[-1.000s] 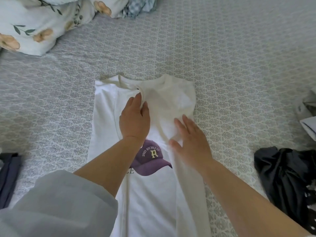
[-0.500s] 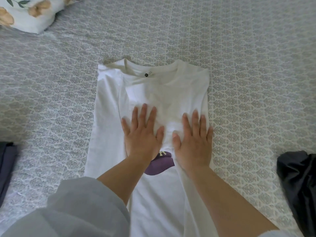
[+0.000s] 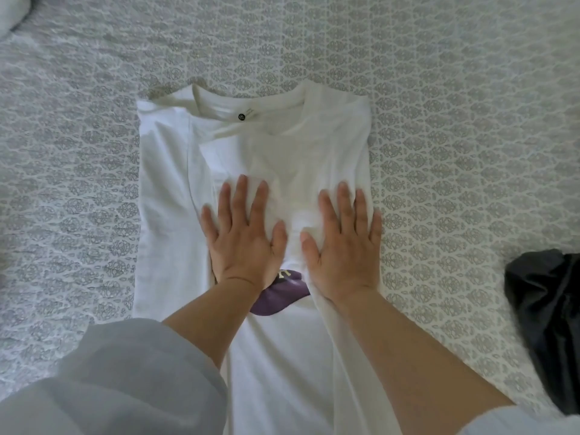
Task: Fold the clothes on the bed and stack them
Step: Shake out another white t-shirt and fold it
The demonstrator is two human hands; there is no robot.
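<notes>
- I see a white T-shirt (image 3: 270, 146) lying flat on the bed (image 3: 439, 89), neck end away from me, hem end running off the bottom of the view.
- Both long sides of the shirt are folded in toward the middle, so it reads as a narrow strip; collar w/ a small round black label (image 3: 241, 116) shows at the far end.
- My left hand (image 3: 244, 237) lies palm-down on the shirt's middle, fingers straight and spread — pressing flat, gripping nothing.
- My right hand (image 3: 343, 243) lies palm-down just beside it on the folded-in right flap, fingers straight and a bit apart, also gripping nothing.
- The two thumbs are near each other but not touching; a strip of white cloth shows between them.
- A purple cap print (image 3: 279, 293) on the shirt peeks out below and between the wrists, partly covered by the left hand and the right flap.
- Left forearm comes out of a pale grey sleeve (image 3: 110, 381) at bottom left; right forearm is bare up to approx. the bottom edge.
- A dark crumpled garment (image 3: 546, 315) sits on the bed at the right edge, well apart from the shirt.
- Bed cover is grey-and-white w/ a repeating ornament pattern; a bit of something white (image 3: 9, 14) shows in the top-left corner — can't tell what it is.
</notes>
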